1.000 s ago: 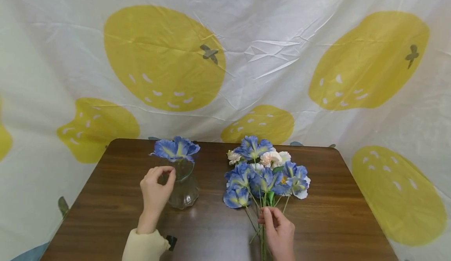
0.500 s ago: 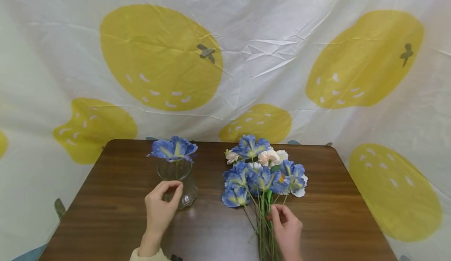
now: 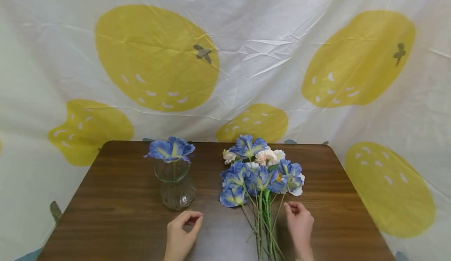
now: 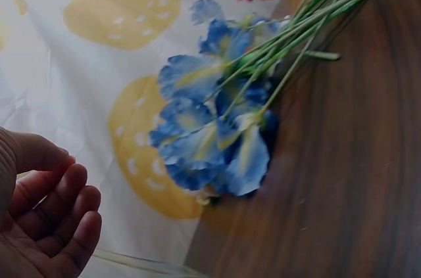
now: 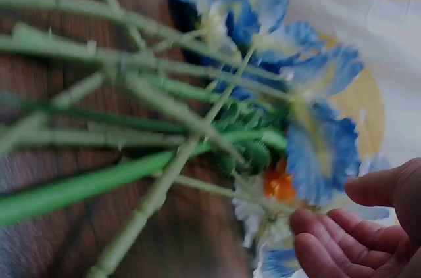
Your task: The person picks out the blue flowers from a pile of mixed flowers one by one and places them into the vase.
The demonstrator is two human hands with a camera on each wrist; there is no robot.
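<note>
A single blue iris (image 3: pixel 171 149) stands in a clear glass vase (image 3: pixel 177 194) on the left of the table. In front of the vase, my left hand (image 3: pixel 184 231) hangs with loosely bent fingers and thumb near the index finger, holding nothing. To its right lies a bunch of blue irises (image 3: pixel 258 178) with long green stems (image 3: pixel 262 225) toward me. Beside those stems on the right is my right hand (image 3: pixel 299 225), also holding nothing. The right wrist view shows a gap between its thumb (image 5: pixel 378 189) and fingers, close to the blossoms and stems.
Pale pink and white flowers (image 3: pixel 266 157) lie among the irises at the back of the bunch. The brown wooden table (image 3: pixel 338 198) ends at a hanging sheet (image 3: pixel 260 77) with yellow fruit prints behind it.
My left hand has drawn back from the vase, toward me and to the right. My right hand has moved off the stems to their right side. The iris in the vase stays put.
</note>
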